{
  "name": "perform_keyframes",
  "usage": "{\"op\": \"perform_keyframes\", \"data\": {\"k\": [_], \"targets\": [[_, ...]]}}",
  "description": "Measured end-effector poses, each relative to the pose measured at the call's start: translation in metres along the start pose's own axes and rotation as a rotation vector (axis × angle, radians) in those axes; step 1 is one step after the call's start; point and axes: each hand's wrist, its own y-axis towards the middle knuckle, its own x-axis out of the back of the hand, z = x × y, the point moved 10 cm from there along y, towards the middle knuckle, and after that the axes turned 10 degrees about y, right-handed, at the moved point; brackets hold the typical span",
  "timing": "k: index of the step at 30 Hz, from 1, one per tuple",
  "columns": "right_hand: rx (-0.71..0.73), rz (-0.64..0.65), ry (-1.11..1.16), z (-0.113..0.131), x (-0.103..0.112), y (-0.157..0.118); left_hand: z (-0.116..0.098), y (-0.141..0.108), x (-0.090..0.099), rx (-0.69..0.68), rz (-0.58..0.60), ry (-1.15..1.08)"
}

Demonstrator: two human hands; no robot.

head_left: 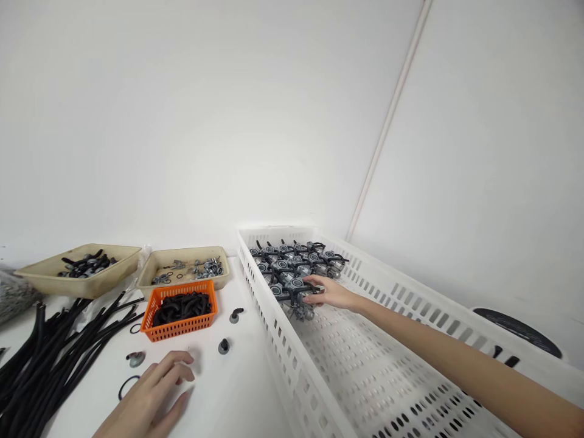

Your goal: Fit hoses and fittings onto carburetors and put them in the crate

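Observation:
My right hand reaches into the white slotted plastic crate. Its thumb and fingers close around a grey metal part with a black hose, at the near end of the rows of similar parts. My left hand hovers over the white table with its fingers loosely bent and apart, nothing in them. Close to it are a black rubber ring and a small grey fitting with a black elbow. Two more such fittings sit between that hand and the crate.
An orange basket of short black tubes stands left of the crate. Behind it, two beige trays contain small metal and black parts. Long black hoses cover the table's left side. A black round grille lies beyond the crate's right wall.

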Motion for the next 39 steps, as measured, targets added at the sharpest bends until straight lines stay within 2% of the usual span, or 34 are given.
{"op": "perform_keyframes", "data": {"k": [9, 13, 21, 32, 39], "targets": [[0.009, 0.017, 0.028, -0.002, 0.002, -0.002, -0.004, 0.000, -0.002, -0.043, 0.038, 0.064], [0.031, -0.025, 0.035, -0.006, -0.001, 0.000, -0.008, 0.001, -0.006, -0.096, 0.098, 0.097], [0.125, -0.129, -0.006, -0.010, 0.000, 0.005, -0.008, 0.001, -0.010, -0.097, 0.137, 0.129], [0.161, -0.113, -0.121, -0.006, 0.000, 0.003, -0.002, -0.002, -0.013, -0.042, 0.143, 0.095], [0.150, -0.087, -0.150, 0.000, -0.001, 0.003, -0.003, -0.002, -0.013, -0.088, 0.181, 0.112]]}}
